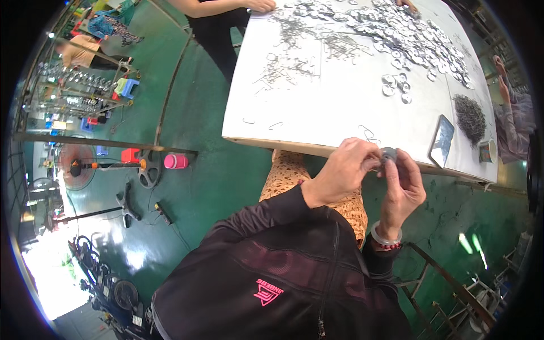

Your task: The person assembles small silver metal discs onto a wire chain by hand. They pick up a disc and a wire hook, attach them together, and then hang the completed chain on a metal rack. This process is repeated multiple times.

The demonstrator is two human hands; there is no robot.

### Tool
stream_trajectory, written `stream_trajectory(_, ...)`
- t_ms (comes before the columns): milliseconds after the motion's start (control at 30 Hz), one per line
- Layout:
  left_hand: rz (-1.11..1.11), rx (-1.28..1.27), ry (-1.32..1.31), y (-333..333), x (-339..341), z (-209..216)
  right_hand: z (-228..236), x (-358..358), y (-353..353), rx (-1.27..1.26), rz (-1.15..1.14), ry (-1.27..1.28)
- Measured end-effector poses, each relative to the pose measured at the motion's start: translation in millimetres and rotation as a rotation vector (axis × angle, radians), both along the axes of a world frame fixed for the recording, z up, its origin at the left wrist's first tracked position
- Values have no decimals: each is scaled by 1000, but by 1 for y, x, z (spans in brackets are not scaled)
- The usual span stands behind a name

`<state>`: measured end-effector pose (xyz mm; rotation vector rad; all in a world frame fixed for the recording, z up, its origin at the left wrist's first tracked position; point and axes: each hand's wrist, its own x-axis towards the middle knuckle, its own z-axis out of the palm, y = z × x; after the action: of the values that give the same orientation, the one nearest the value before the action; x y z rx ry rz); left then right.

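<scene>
Both hands meet just off the near edge of the tabletop [317, 122], above the person's lap. The left hand [345, 170] is closed, its fingertips pinched on a small round grey metal disc [389, 154]. The right hand [403, 190] faces it with fingers curled, thumb and forefinger gripping the same disc from the other side. Whether a wire piece is already fitted to the disc cannot be told; the fingers cover most of it.

Judging from the layout, one piece is in hand and a great deal remains. Just beyond the hands lies a dark rectangular phone-like slab [442, 140], tilted, near the tabletop's front edge, and beside it a dark heap of fine wire bits [470, 116] and a small round cup [488, 151]. A few loose round metal discs [395, 86] sit in the middle of the white surface. Farther off, a broad pile of shiny round metal discs [408, 34] covers the far right part, and scattered bent grey wire clips [300, 48] spread across the far left. No separate stack of finished pieces can be made out, so progress looks early or at least unclear. Another person's hand [262, 5] rests at the far edge.
</scene>
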<state>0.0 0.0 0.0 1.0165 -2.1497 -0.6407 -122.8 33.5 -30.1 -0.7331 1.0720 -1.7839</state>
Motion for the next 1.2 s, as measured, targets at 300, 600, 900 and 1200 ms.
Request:
stream_trajectory(300,123,18,306,-14,-72,-49,8,-119,14,24,71,159)
stream_trajectory(600,278,-255,-490,-177,49,-150,21,-118,4,87,112,287)
stream_trajectory(900,339,-231,-253,-176,43,-134,32,-118,-2,-31,149,143)
stream_trajectory(1200,-100,465,466,-46,-74,-9,19,-121,6,-7,118,223)
